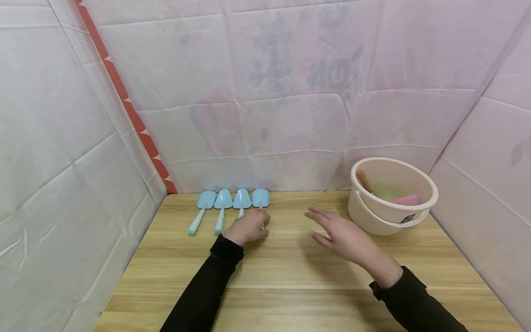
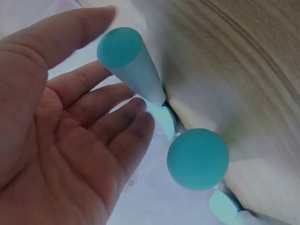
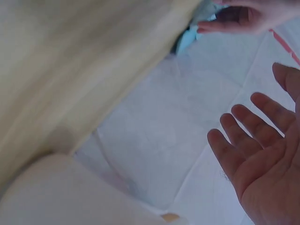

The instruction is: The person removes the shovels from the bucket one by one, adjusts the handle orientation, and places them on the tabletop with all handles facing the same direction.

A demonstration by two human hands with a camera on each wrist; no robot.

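Observation:
Several light-blue toy shovels stand in a row at the back of the table, blades against the wall. My left hand reaches over the rightmost shovel, partly covering its handle and that of the shovel beside it. In the left wrist view, the thumb and loosely bent fingers lie on either side of one pale handle with a teal end, not closed round it. A second teal handle end is just beyond the fingertips. My right hand hovers above the table left of the bucket, fingers spread, holding nothing.
A cream bucket stands at the back right with its handle down. Inside lie a pink thing, something green and a brown handle-like piece. Pale sheets wall the wooden table at the back and both sides.

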